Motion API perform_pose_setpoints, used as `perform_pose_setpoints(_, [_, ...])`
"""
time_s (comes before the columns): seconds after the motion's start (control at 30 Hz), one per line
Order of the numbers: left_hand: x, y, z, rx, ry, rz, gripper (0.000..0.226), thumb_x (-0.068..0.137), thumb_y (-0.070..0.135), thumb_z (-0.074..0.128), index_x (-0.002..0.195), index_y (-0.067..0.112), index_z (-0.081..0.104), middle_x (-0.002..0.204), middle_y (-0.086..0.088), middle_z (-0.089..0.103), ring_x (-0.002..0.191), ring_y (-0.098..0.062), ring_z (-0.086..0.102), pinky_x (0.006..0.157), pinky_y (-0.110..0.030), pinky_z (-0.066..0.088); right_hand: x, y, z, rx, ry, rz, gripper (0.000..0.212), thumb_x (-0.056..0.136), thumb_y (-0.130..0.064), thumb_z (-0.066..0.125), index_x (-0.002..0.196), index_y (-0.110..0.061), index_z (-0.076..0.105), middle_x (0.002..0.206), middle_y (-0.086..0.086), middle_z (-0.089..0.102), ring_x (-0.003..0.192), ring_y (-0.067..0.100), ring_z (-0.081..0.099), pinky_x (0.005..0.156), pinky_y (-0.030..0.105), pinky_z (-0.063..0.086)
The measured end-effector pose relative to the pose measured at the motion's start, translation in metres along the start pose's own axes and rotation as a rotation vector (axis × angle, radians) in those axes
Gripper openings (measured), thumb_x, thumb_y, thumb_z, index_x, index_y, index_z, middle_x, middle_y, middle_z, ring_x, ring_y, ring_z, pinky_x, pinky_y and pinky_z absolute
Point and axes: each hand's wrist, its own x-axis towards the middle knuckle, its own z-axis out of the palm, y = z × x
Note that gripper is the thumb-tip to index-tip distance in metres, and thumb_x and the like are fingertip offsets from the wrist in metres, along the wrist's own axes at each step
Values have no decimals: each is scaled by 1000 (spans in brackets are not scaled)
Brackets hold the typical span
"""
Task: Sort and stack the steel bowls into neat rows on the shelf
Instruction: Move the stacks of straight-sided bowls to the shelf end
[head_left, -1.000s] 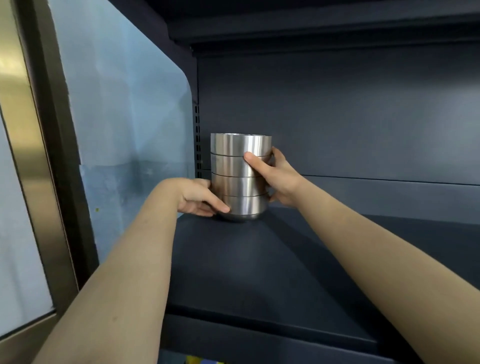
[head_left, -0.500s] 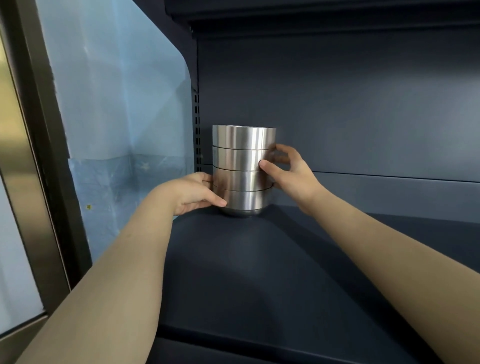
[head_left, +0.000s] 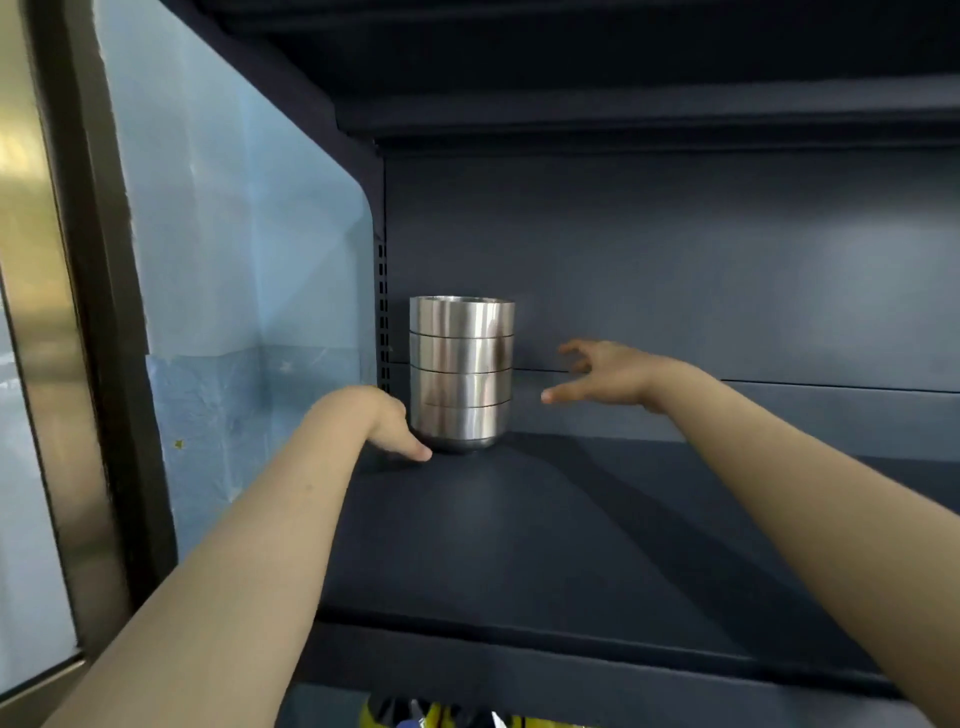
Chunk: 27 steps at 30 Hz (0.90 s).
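Observation:
A stack of several steel bowls (head_left: 461, 371) stands upright in the back left corner of the dark shelf (head_left: 519, 530). My left hand (head_left: 387, 423) rests low beside the stack's base, thumb tip on the shelf at the bottom bowl; its fingers are hidden behind the wrist. My right hand (head_left: 597, 371) hovers to the right of the stack, fingers spread, a clear gap from the bowls and holding nothing.
A blue film-covered side panel (head_left: 249, 312) closes the shelf on the left, with a slotted upright (head_left: 383, 312) in the corner. Another dark shelf (head_left: 623, 109) hangs overhead. The back wall (head_left: 727, 270) is close behind the stack. Yellow items (head_left: 441, 717) show below the front edge.
My right hand has let go of the stack and pulled away to the right with fingers apart. My left hand has slid down to the base. The stack now stands on the shelf.

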Motion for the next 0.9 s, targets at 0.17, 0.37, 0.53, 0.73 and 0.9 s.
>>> perform_pose_setpoints(0.17, [-39,58,-24,-23,-71,107,67,87,57,60,130,6,56,127,-8,61,116,-24,60,102,-40,48,-75,18,-68,-454,-120,145,81,78,-50,73,145,-19,39,148,-1,44,133,21,45,112,40,35])
perform_pose_setpoints(0.37, [-99,203,-14,0,186,462,58,90,50,58,139,20,50,142,4,50,125,-21,52,106,-38,42,-199,78,-145,-555,-36,254,74,83,-44,70,144,-17,40,146,1,47,131,23,47,111,37,36])
perform_pose_setpoints(0.53, [-170,345,13,-78,195,729,57,93,41,59,142,15,47,144,0,49,128,-21,50,108,-38,39,-341,155,-219,-523,70,455,76,81,-44,72,145,-22,38,147,-3,45,130,21,46,112,38,33])
perform_pose_setpoints(0.73, [-284,514,61,-302,66,1110,52,92,40,60,139,19,50,142,2,51,128,-16,49,107,-33,37,-533,240,-283,-526,211,684,72,79,-39,76,140,-17,45,141,0,52,125,18,52,110,33,36])
perform_pose_setpoints(0.9, [-370,627,91,-239,-4,1323,54,95,36,58,143,15,45,144,-1,50,129,-18,49,101,-28,36,-652,273,-324,-514,333,825,69,80,-37,75,139,-16,47,139,-1,54,125,20,53,110,34,36])
